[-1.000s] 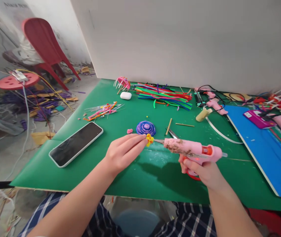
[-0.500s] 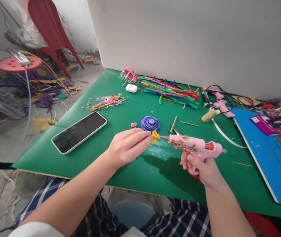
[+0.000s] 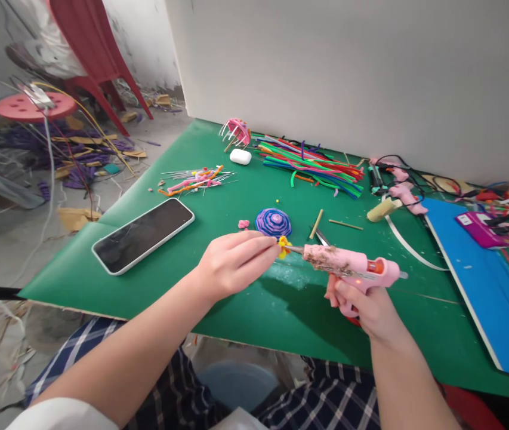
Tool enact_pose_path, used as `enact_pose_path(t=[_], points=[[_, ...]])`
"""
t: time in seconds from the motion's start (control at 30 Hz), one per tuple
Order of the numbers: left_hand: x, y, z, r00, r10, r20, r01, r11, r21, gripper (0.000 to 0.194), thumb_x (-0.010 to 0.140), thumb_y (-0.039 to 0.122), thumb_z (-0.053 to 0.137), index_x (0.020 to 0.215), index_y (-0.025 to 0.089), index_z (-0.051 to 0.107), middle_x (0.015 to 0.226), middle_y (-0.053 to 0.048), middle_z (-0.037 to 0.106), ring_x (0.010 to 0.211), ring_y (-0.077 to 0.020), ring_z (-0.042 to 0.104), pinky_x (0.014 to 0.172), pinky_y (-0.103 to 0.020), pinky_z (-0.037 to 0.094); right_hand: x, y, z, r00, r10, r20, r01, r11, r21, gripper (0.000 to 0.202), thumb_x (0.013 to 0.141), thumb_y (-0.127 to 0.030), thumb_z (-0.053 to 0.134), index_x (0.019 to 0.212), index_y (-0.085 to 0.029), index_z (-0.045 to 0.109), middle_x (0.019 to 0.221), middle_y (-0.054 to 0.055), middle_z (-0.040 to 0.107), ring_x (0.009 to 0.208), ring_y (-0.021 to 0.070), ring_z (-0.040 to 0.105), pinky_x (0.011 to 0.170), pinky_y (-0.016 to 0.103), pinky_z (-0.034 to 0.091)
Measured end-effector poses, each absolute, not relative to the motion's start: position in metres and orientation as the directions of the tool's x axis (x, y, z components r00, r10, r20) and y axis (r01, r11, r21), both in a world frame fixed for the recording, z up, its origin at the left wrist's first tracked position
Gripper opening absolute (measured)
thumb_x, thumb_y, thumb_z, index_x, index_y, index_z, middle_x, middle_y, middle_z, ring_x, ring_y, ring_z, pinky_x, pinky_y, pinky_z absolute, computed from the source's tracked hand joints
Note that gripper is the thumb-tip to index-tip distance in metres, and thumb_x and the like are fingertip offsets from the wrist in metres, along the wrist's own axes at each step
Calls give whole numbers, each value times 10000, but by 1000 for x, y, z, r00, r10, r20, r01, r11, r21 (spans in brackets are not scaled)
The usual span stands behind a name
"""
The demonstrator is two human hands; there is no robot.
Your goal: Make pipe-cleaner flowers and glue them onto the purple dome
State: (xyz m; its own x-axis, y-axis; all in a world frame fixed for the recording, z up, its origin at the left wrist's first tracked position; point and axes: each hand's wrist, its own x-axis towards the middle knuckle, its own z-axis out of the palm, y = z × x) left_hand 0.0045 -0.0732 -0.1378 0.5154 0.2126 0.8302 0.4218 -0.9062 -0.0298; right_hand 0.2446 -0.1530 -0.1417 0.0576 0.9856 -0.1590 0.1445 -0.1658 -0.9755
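In my left hand (image 3: 238, 263) a small yellow pipe-cleaner flower (image 3: 284, 247) is pinched between the fingertips. My right hand (image 3: 364, 304) is wrapped round the handle of a pink hot glue gun (image 3: 348, 263), whose orange light glows. The gun's metal nozzle meets the flower or sits right against it; exact contact is hard to tell. Just behind my left fingertips lies a blue and purple spiral dome (image 3: 273, 223). A small pink flower-like piece (image 3: 244, 224) rests to its left. Partly hidden behind the gun is a metal tool (image 3: 323, 237), beside a short thin stick (image 3: 316, 224).
A phone (image 3: 144, 236) lies at left. Farther back are a white case (image 3: 240, 156), a small pink umbrella shape (image 3: 237, 132), cut pipe-cleaner pieces (image 3: 198, 180) and a colourful pipe-cleaner bundle (image 3: 310, 164). A blue board (image 3: 482, 280) and cords occupy the right. A pale wall panel (image 3: 348, 77) bounds the back.
The glue gun has shifted slightly left, its nozzle closer in on the yellow flower. My left hand keeps its pinch almost in place. The view has tilted a little.
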Motion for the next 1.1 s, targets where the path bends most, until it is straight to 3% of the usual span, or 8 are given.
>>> enact_pose_path(t=[0.27, 0.53, 0.7, 0.97, 1.1], points=[[6, -73, -138, 515, 185, 837, 412, -910, -52, 123, 816, 98, 546, 919, 129, 604, 843, -89, 696, 798, -168, 658, 702, -272, 560, 244, -154, -140, 51, 986, -160, 138, -166, -976, 345, 694, -399, 650, 485, -182, 480, 456, -1, 480, 470, 120, 481, 384, 227, 378], [7, -71, -138, 504, 166, 848, 401, -914, -59, 113, 806, 82, 555, 899, 117, 607, 825, -94, 696, 786, -170, 658, 688, -272, 562, 243, -154, -139, 97, 979, -178, 141, -191, -972, 247, 671, -397, 664, 674, -161, 593, 491, 1, 526, 452, 114, 485, 359, 209, 354], [6, -72, -138, 508, 168, 845, 396, -916, -56, 118, 801, 78, 560, 903, 109, 609, 832, -104, 694, 781, -176, 658, 688, -281, 562, 241, -154, -140, 127, 976, -174, 142, -192, -971, 312, 667, -401, 668, 852, -152, 641, 499, -6, 526, 452, 113, 476, 347, 205, 339], [7, -70, -139, 502, 168, 848, 390, -920, -48, 124, 799, 66, 553, 900, 103, 613, 833, -109, 692, 778, -177, 655, 692, -284, 560, 239, -155, -139, 145, 975, -166, 164, -190, -968, 337, 665, -418, 665, 866, -147, 646, 436, -34, 471, 419, 98, 432, 341, 201, 331], [7, -70, -140, 502, 168, 848, 378, -925, -41, 124, 806, 64, 538, 896, 96, 617, 833, -117, 690, 781, -181, 651, 693, -288, 558, 239, -154, -138, 144, 977, -156, 178, -181, -967, 279, 660, -425, 662, 741, -161, 628, 406, -39, 431, 445, 116, 459, 347, 205, 335]])
